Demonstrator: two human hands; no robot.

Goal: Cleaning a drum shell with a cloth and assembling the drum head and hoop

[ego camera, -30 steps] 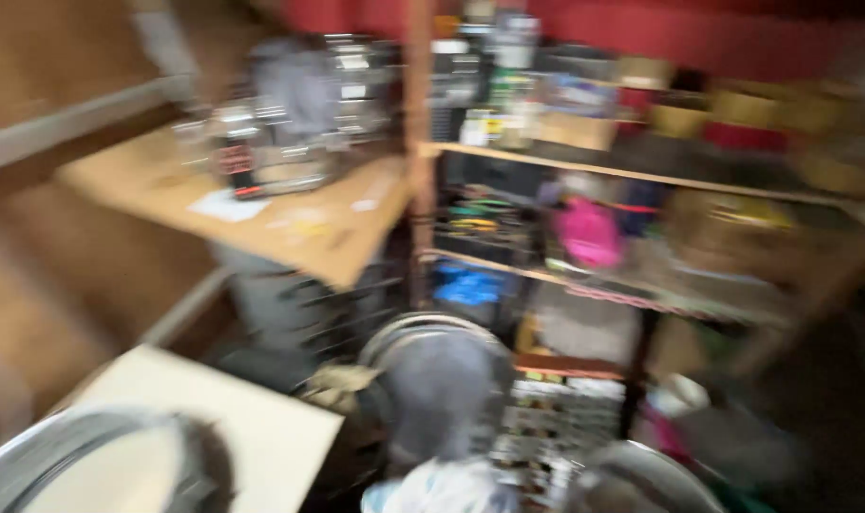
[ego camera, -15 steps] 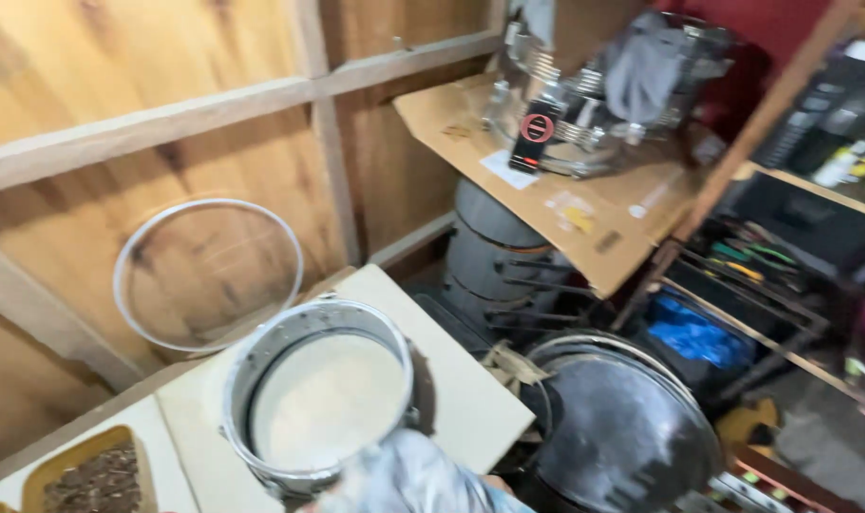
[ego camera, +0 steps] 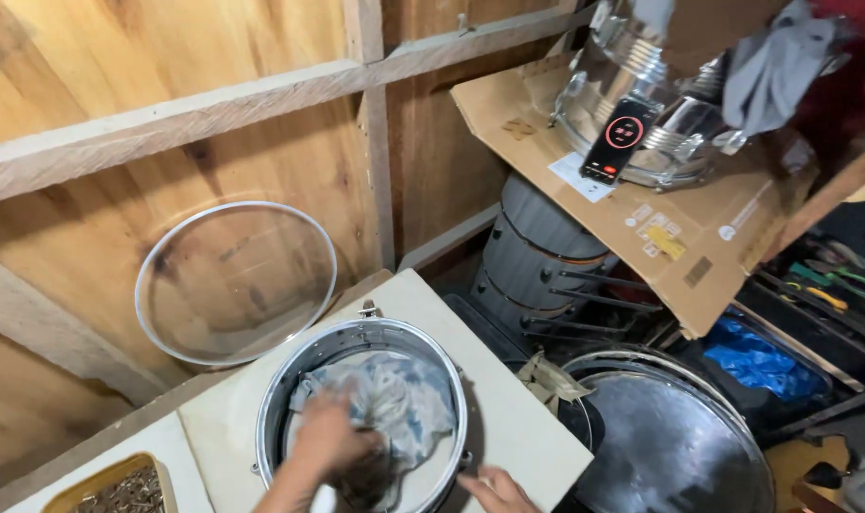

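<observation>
— Two hands show at the near edge. What is each one doing?

— The left hand [ego camera: 330, 439] is inside the drum [ego camera: 364, 418], its fingers curled down and pressing a pale blue-and-white cloth [ego camera: 394, 404] against the drum's white skin. The right hand [ego camera: 497, 491] rests at the drum's near right rim, fingers held loosely together on the desk [ego camera: 508, 418]; it grips nothing that I can see.

— Where does the drum sit?

— Flat on the pale desk, open side up, its metal rim all around the left hand's fingers.

— What lies close to them?

— Left of the fingers, at the desk's near corner, a yellow tray [ego camera: 119, 486] of small dark pieces. Right of them, below the desk edge, a large round metal lid [ego camera: 670, 442].

— And farther off?

— Beyond the fingers, a clear round drum skin [ego camera: 235, 282] leans upright against the wooden wall [ego camera: 166, 57]. Farther right, a stack of grey drums [ego camera: 537, 252] stands under a cardboard sheet [ego camera: 698, 228]. On that sheet rests a shiny drum shell [ego camera: 641, 104] with a phone [ego camera: 618, 141] propped against it and a grey rag [ego camera: 774, 66] draped above.
</observation>
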